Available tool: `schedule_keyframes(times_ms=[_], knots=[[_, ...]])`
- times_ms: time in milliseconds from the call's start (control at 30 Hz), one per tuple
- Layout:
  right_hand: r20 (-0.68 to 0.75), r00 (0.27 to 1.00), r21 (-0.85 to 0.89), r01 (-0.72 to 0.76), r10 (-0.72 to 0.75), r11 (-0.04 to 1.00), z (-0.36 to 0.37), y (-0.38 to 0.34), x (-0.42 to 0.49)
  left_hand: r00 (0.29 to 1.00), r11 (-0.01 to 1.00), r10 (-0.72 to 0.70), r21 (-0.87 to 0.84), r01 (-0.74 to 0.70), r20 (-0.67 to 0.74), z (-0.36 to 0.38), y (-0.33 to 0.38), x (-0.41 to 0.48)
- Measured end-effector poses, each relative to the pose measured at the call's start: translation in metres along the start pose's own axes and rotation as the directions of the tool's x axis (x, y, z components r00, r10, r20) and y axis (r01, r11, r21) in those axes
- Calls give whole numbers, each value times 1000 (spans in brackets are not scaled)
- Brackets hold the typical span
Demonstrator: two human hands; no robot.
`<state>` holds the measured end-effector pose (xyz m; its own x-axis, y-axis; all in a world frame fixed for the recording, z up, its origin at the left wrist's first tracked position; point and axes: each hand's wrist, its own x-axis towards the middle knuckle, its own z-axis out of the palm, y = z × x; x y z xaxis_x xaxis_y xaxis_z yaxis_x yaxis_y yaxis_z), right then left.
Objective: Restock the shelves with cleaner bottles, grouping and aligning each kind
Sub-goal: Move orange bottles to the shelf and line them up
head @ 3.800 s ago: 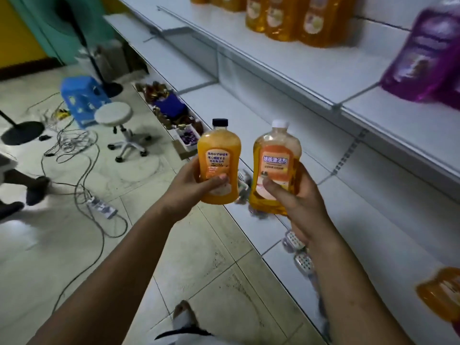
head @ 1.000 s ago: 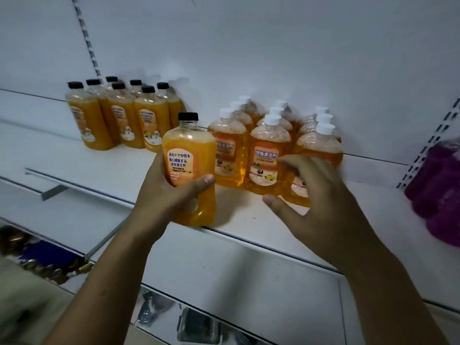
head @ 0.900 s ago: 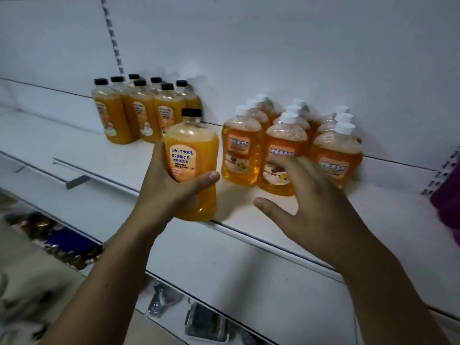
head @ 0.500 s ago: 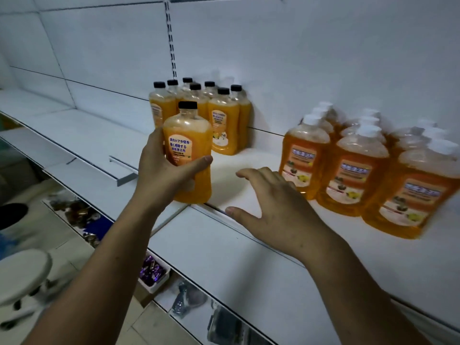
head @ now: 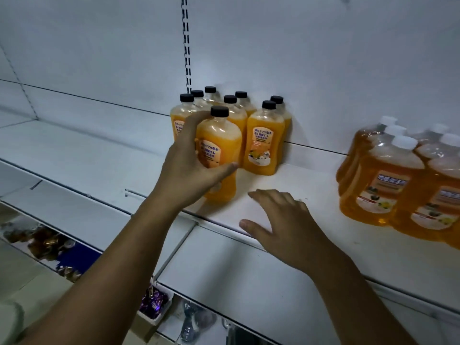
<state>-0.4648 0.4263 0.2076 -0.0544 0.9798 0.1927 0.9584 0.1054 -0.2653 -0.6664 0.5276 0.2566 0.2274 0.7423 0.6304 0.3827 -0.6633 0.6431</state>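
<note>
My left hand (head: 191,168) grips a black-capped orange cleaner bottle (head: 221,145), upright at the front of a cluster of several like bottles (head: 265,143) on the white shelf (head: 293,185). Whether its base touches the shelf I cannot tell. My right hand (head: 286,225) hovers over the shelf's front edge, fingers spread, holding nothing. At the right stand several white-capped orange cleaner bottles (head: 383,185), apart from the black-capped group.
The shelf's white back panel (head: 298,58) has a slotted upright (head: 185,41). A lower shelf (head: 74,205) runs left. Below it lie trays of small wrapped goods (head: 154,302) and foil-wrapped items (head: 47,242).
The view swung left. My left hand carried the black-capped bottle in to its group. My right hand, which left its white-capped bottle with its kind, stays empty and spread over the shelf's edge.
</note>
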Motion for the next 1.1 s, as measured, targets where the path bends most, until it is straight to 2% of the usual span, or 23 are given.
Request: schedule_keyframes(times_ms=[233, 667, 1100], knots=[[-5, 994, 19, -113, 113, 993, 5, -1, 0, 1000, 994, 9, 105, -9, -3, 13, -20, 27], [-18, 995, 48, -101, 102, 994, 8, 4, 1, 994, 935, 56, 354, -21, -91, 48, -18, 58], [-30, 997, 41, -72, 73, 997, 13, 9, 2, 983, 920, -5, 384, 77, -184, 55, -31, 59]])
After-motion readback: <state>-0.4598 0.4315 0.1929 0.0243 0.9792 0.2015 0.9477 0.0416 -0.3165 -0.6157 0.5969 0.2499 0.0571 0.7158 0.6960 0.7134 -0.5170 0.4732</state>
